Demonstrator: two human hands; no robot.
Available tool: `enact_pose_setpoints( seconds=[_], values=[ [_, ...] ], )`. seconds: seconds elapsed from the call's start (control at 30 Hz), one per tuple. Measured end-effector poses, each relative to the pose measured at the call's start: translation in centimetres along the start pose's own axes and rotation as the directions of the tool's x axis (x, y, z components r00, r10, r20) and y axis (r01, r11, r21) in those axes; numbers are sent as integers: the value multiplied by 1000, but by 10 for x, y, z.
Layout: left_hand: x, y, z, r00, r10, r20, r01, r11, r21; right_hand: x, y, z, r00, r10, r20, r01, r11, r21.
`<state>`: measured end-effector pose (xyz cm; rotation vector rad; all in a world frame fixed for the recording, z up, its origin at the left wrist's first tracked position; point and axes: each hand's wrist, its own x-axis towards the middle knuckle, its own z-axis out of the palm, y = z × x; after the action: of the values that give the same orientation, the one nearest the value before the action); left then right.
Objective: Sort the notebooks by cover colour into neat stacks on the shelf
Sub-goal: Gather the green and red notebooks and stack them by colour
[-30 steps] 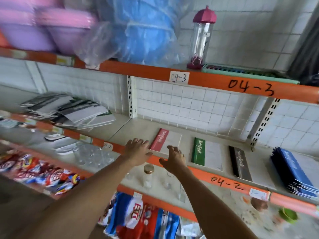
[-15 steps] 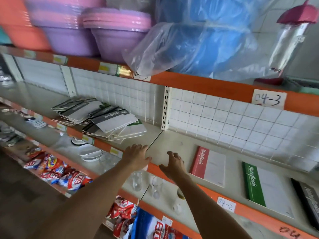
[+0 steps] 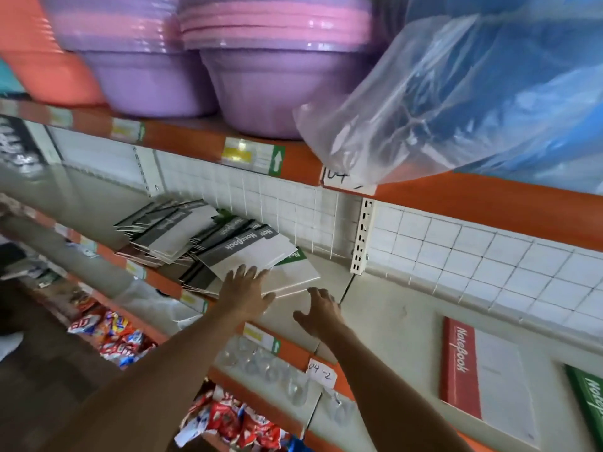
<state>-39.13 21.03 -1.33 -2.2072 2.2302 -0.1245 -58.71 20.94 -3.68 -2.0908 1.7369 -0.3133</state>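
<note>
- Since half a second ago both hands have gone forward from the orange shelf edge (image 3: 293, 349) to the loose pile of notebooks (image 3: 208, 243), which now fills the left middle of the view.
- The left hand (image 3: 243, 295) lies flat, fingers straight and spread, on the near white cover of the pile; it grips nothing.
- The right hand (image 3: 321, 313) is just right of it, fingers loosely spread near the corner of the lowest cover; whether it touches the cover is hard to tell.
- The pile is fanned and untidy: thin, flat, glossy books with grey, black and green spine bands.
- A red notebook (image 3: 483, 376) lies flat on the same shelf, well to the right, and a green notebook (image 3: 587, 409) beyond it.
- Above stand smooth, round purple basins (image 3: 261, 86) and a crinkled clear plastic bag (image 3: 456, 93).
</note>
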Motion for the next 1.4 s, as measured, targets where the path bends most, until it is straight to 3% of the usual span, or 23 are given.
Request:
enact_pose_setpoints(
  seconds=[0.3, 0.43, 0.63, 0.77, 0.9, 1.07, 1.23, 1.3, 1.4],
  values=[
    [47, -56, 10, 998, 52, 33, -52, 999, -3, 53, -60, 34, 987, -127, 102, 141, 979, -144],
    [64, -66, 12, 992, 69, 105, -72, 997, 27, 59, -63, 50, 995, -27, 94, 43, 983, -177],
    [71, -44, 23, 970, 241, 30, -241, 970, 3, 49, -62, 61, 999, 34, -21, -39, 962, -270],
    [73, -28, 27, 966, 258, 22, -256, 964, -67, 39, -54, 55, 984, 122, -127, -151, 956, -253],
    [80, -28, 40, 962, 271, -25, -272, 961, -48, 11, -13, 42, 911, 320, -260, -377, 901, -212],
    [72, 0, 58, 974, 222, -42, -225, 970, -88, -7, -3, 39, 825, 443, -352, -516, 844, -146],
    [57, 18, 72, 962, 258, -91, -270, 947, -171, -7, -6, 52, 716, 530, -455, -606, 795, -27],
    [56, 17, 73, 971, 212, -114, -229, 958, -172, -9, -5, 52, 665, 582, -468, -653, 758, 15],
    [58, 14, 73, 985, 119, -128, -137, 980, -143, -9, -3, 50, 662, 603, -446, -667, 745, 17]
  ],
)
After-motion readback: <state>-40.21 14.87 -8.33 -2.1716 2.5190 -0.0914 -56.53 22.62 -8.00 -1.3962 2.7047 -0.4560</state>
